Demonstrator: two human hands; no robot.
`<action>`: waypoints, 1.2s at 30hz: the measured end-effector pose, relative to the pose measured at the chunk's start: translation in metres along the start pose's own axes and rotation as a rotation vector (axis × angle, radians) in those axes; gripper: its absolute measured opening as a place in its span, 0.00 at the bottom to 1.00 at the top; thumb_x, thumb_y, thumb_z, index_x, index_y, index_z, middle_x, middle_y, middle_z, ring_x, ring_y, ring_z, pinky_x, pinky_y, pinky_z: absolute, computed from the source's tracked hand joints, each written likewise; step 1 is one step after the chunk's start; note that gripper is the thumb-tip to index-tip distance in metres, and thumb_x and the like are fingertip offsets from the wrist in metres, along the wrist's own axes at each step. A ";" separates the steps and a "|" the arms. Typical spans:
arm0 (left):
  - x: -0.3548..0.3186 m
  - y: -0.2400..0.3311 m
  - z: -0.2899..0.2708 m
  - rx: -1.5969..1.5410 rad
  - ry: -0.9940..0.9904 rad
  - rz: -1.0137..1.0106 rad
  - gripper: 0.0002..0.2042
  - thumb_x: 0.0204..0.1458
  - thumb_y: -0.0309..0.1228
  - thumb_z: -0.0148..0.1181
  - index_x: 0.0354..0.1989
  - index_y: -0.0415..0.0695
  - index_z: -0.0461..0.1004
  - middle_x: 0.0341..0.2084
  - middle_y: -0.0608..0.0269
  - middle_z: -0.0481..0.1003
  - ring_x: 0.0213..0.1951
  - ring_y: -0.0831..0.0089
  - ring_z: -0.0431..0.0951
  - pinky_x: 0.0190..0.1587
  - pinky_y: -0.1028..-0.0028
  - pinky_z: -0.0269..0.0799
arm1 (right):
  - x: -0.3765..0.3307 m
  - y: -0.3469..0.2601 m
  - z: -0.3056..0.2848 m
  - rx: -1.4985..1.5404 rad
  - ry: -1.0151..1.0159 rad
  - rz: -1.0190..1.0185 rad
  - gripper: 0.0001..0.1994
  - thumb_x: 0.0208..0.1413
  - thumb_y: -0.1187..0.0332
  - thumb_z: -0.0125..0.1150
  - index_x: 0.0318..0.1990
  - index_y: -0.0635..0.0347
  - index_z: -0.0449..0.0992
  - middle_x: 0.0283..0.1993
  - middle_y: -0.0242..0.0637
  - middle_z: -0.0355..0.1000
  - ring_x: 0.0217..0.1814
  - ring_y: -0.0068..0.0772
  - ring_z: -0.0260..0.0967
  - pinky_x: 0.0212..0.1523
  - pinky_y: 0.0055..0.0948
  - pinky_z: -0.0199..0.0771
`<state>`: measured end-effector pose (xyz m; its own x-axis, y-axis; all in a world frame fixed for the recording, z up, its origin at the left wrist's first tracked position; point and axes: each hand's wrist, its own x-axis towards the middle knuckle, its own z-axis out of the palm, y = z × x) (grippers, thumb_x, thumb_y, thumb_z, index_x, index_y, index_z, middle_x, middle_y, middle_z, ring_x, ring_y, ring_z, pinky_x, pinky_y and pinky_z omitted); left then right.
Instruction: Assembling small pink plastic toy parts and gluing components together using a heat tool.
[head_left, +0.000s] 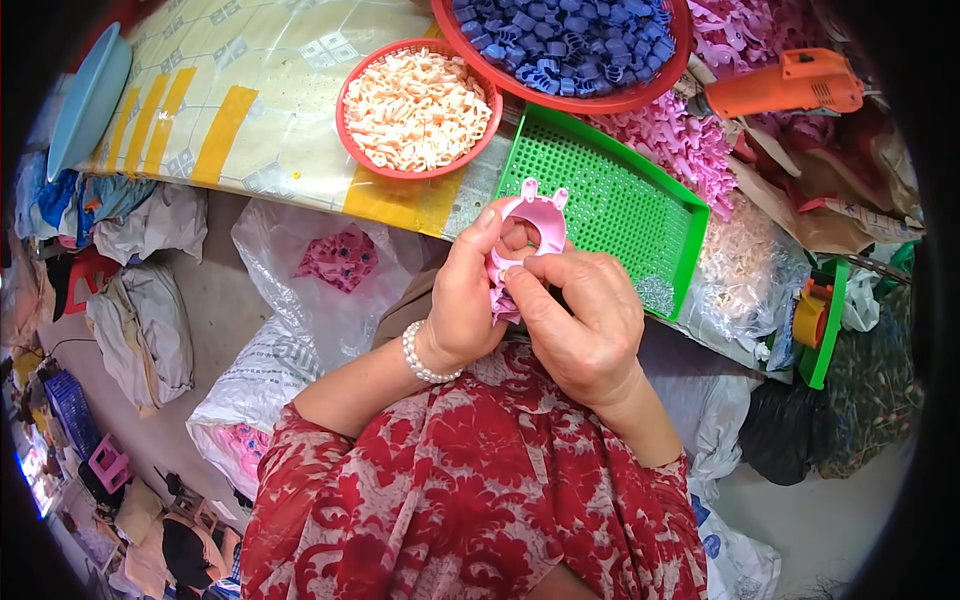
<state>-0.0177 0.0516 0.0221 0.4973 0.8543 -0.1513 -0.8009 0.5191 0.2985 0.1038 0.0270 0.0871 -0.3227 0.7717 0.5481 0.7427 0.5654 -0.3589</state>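
Over my lap, near the table's edge, my left hand (462, 290) is closed around a pink plastic part (546, 220) with a curved, ring-like body and two ear-like prongs pointing up. My right hand (592, 325) comes in from the right, thumb and index finger pinched together against the lower side of that part. What those fingertips hold, if anything, is too small to make out. Just beyond the hands lies a green perforated tray (590, 190), with a small heap of shiny metal pieces (655, 294) in its near right corner.
A red basket (420, 175) of cream parts and a larger red basket (590, 104) of blue parts stand behind. An orange power screwdriver (790, 85) lies at far right near heaped pink parts (660, 150). A blue basin (90, 100) sits far left; plastic bags (275, 370) fill the floor.
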 end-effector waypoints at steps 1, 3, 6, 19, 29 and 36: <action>0.001 -0.001 0.002 0.024 0.053 -0.002 0.26 0.62 0.46 0.28 0.46 0.37 0.67 0.38 0.55 0.74 0.40 0.68 0.74 0.48 0.67 0.67 | 0.001 0.000 0.000 -0.016 -0.013 -0.005 0.12 0.34 0.78 0.64 0.32 0.62 0.78 0.30 0.36 0.71 0.29 0.35 0.70 0.28 0.29 0.69; 0.001 0.000 0.015 0.121 0.103 -0.003 0.25 0.62 0.46 0.28 0.46 0.37 0.67 0.38 0.55 0.74 0.40 0.69 0.73 0.48 0.67 0.67 | -0.002 0.001 0.002 0.003 -0.014 0.002 0.12 0.34 0.78 0.64 0.32 0.62 0.77 0.29 0.35 0.71 0.28 0.34 0.69 0.27 0.30 0.68; 0.001 -0.002 0.016 0.201 0.135 0.008 0.25 0.62 0.46 0.29 0.47 0.38 0.66 0.37 0.56 0.74 0.39 0.69 0.73 0.47 0.68 0.67 | 0.000 0.002 -0.001 0.077 -0.059 0.033 0.12 0.34 0.78 0.65 0.31 0.61 0.77 0.28 0.34 0.71 0.27 0.34 0.67 0.26 0.30 0.65; 0.000 0.001 0.013 0.123 0.046 -0.018 0.25 0.62 0.47 0.29 0.49 0.37 0.65 0.40 0.52 0.73 0.41 0.67 0.73 0.47 0.68 0.67 | -0.001 0.000 -0.003 0.175 -0.003 0.030 0.11 0.34 0.78 0.67 0.31 0.63 0.75 0.28 0.36 0.70 0.26 0.36 0.68 0.27 0.31 0.67; 0.001 0.001 0.006 0.215 0.098 0.004 0.22 0.62 0.45 0.33 0.47 0.39 0.65 0.34 0.58 0.72 0.35 0.74 0.72 0.41 0.73 0.66 | 0.000 0.001 -0.001 0.173 -0.058 0.051 0.11 0.36 0.79 0.65 0.32 0.63 0.75 0.29 0.37 0.70 0.27 0.37 0.69 0.26 0.31 0.68; -0.002 0.006 0.008 0.619 0.132 0.079 0.23 0.61 0.46 0.34 0.48 0.37 0.65 0.34 0.57 0.73 0.35 0.73 0.73 0.41 0.74 0.68 | 0.004 -0.002 -0.004 0.031 -0.088 0.000 0.09 0.40 0.79 0.64 0.32 0.65 0.74 0.29 0.39 0.70 0.26 0.37 0.68 0.26 0.31 0.68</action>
<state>-0.0207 0.0526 0.0322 0.3681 0.9058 -0.2097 -0.4728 0.3765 0.7967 0.1034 0.0273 0.0931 -0.3740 0.7935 0.4801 0.7244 0.5731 -0.3831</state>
